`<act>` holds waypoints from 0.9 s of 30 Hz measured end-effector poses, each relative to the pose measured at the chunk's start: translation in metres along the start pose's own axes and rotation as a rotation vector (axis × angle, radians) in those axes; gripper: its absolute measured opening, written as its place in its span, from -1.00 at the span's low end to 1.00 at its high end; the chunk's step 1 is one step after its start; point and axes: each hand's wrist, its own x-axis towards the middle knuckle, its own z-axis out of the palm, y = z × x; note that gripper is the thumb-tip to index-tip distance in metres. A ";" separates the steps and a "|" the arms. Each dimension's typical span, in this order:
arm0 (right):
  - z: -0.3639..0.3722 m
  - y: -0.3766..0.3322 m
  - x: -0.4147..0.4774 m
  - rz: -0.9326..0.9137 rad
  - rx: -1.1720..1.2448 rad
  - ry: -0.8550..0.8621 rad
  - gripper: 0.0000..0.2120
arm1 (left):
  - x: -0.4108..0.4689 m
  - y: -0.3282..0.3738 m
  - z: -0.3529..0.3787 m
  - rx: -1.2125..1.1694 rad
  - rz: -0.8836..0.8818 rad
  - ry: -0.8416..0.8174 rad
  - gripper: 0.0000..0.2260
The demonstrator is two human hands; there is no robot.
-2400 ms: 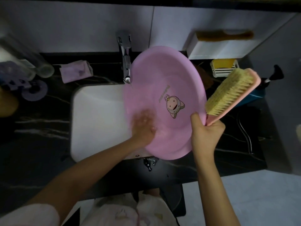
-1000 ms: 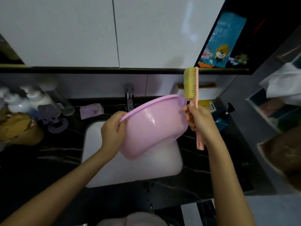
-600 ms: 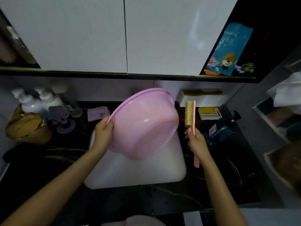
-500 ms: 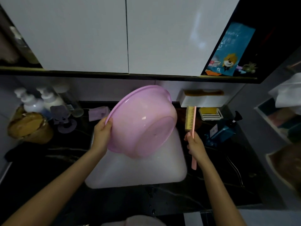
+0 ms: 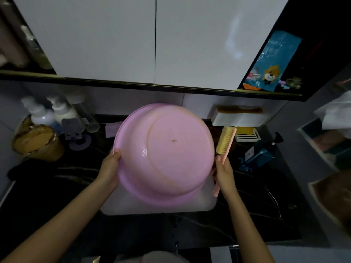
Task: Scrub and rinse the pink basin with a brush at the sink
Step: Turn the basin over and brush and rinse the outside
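White cabinet doors point(image 5: 152, 38) fill the top of the view, above a black, pale-veined counter point(image 5: 47, 186). Set into the counter is a white sink point(image 5: 123, 204), mostly hidden; no contents show in the strip that can be seen.

Over the sink hangs the pink basin point(image 5: 167, 152), tipped up so its flat underside faces the camera. Its inside is turned away, so what it holds cannot be told. The left hand point(image 5: 110, 168) grips the basin's left rim, thumb lying over the outer wall. The right hand point(image 5: 225, 173) is wrapped round the pink handle of the brush point(image 5: 226, 141), just beside the basin's right edge. The brush points up and slightly right, its yellow bristles facing the basin; whether they touch the wall cannot be told.

On the left of the counter stands a tub point(image 5: 36, 141) wrapped in brown covering, its contents hidden. Behind it are two white pump bottles point(image 5: 39, 114) and a clear tumbler point(image 5: 87, 118). To the right, a white wall box point(image 5: 239, 118) carries a brown comb point(image 5: 239, 109) on top. Below it a white slatted soap dish point(image 5: 247, 138) holds a yellow bar point(image 5: 244, 130). A blue pump bottle point(image 5: 260, 150) lies near it on the counter.
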 end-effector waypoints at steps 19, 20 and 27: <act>0.022 0.020 -0.025 -0.151 -0.097 -0.455 -0.83 | -0.108 -0.045 -0.087 -0.227 -0.049 0.427 -0.78; 0.021 0.024 -0.023 -0.152 -0.126 -0.474 -0.84 | -0.108 -0.050 -0.088 -0.229 -0.067 0.443 -0.78; -0.003 0.037 -0.017 -0.109 -0.287 -0.588 -0.81 | -0.106 -0.076 -0.100 -0.163 -0.208 0.523 -0.74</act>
